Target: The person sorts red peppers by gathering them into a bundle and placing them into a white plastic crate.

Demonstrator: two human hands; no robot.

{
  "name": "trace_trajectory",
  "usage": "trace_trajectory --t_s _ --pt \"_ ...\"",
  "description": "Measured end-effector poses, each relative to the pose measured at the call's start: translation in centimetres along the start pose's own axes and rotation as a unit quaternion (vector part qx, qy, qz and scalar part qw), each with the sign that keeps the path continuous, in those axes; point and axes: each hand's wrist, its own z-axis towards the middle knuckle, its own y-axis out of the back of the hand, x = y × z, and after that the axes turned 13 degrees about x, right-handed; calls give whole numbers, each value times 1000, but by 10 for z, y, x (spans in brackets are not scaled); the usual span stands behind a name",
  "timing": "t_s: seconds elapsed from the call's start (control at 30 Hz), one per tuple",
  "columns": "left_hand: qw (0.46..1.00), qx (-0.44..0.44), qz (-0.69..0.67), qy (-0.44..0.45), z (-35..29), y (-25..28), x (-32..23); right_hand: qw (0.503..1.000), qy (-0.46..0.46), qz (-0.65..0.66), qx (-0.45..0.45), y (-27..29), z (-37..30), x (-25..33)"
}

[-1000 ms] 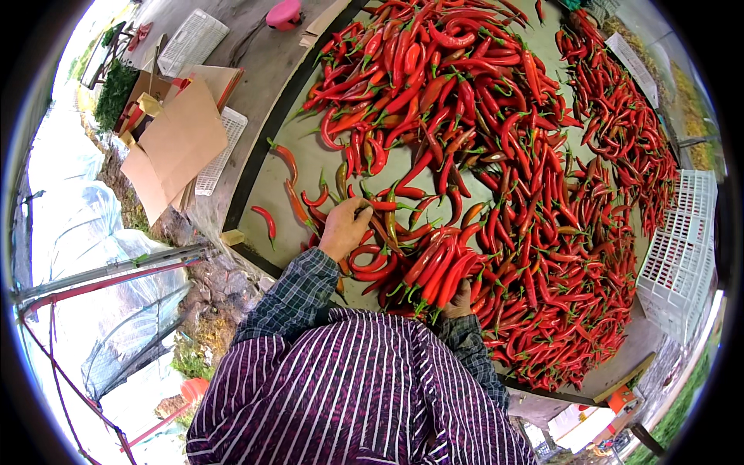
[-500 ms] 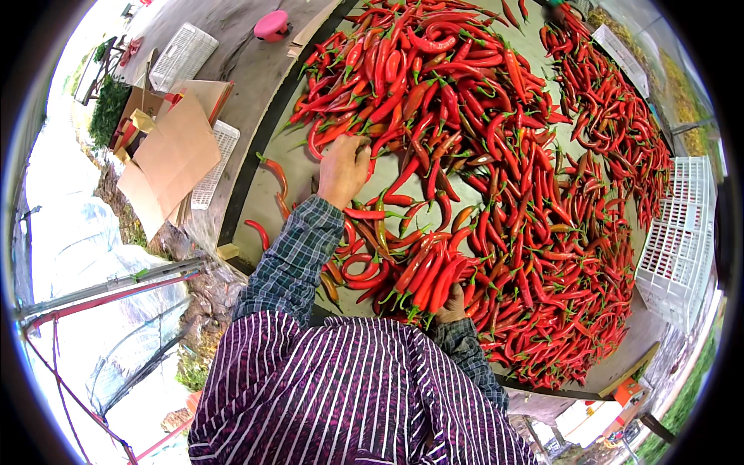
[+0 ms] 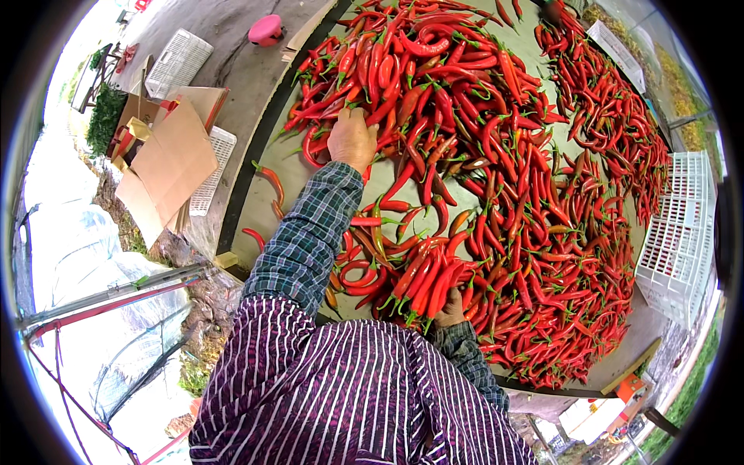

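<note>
Long red chili peppers (image 3: pixel 434 116) with green stems lie heaped across a pale tabletop (image 3: pixel 256 203). My left hand (image 3: pixel 353 141) reaches to the near left edge of the big heap. Its fingers curl down against the peppers, and their tips are hidden, so what they grip does not show. Close to my body, my right hand (image 3: pixel 451 310) closes round the lower right of a bunch of red chili peppers (image 3: pixel 425 280), their stems toward me. A few loose peppers, one orange-red pepper (image 3: pixel 271 180) among them, lie left of my left forearm.
A second strip of peppers (image 3: pixel 608 116) runs along the far right. White plastic crates stand at the right (image 3: pixel 676 240) and on the ground at upper left (image 3: pixel 178 62). Left of the table are a cardboard box (image 3: pixel 172 159) and a pink stool (image 3: pixel 266 29).
My left hand has moved away from me, and slightly right, onto the edge of the heap. My right hand keeps its hold on the bunch, almost in place.
</note>
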Motion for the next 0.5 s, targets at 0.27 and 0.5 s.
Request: trace_trajectory --t_s 0.27,0.5 --pt "1000 9 13 -1 3 -5 -6 987 -20 162 1 10 1 -3" --pt "1000 19 13 -10 3 -10 -10 986 1 154 -57 19 -5 -11"
